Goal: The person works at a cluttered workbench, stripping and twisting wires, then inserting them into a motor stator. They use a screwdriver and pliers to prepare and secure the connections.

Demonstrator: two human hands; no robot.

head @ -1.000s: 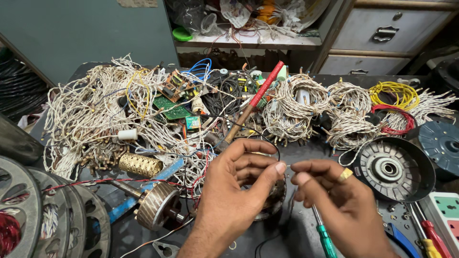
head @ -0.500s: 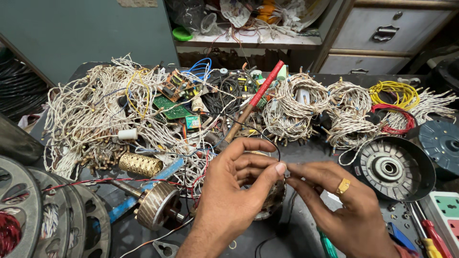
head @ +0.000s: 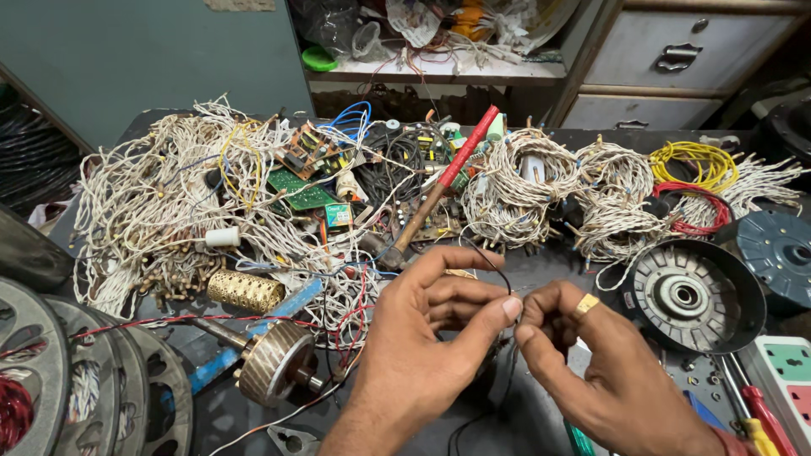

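Thin black wire [head: 498, 279] — looped, pinched between left hand [head: 422, 338] and right hand [head: 591, 363] fingertips; small green box [head: 338, 214] lies behind — amid cream wires [head: 152, 194].

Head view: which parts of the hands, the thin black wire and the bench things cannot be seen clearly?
- Thin black wire: its ends, in the head view, are covered by the fingertips of the left hand and right hand.
- The part under the hands: hidden by both palms.
- Green-handled tool: cut off by the bottom edge.
- Round metal disc: cut off by the left edge.
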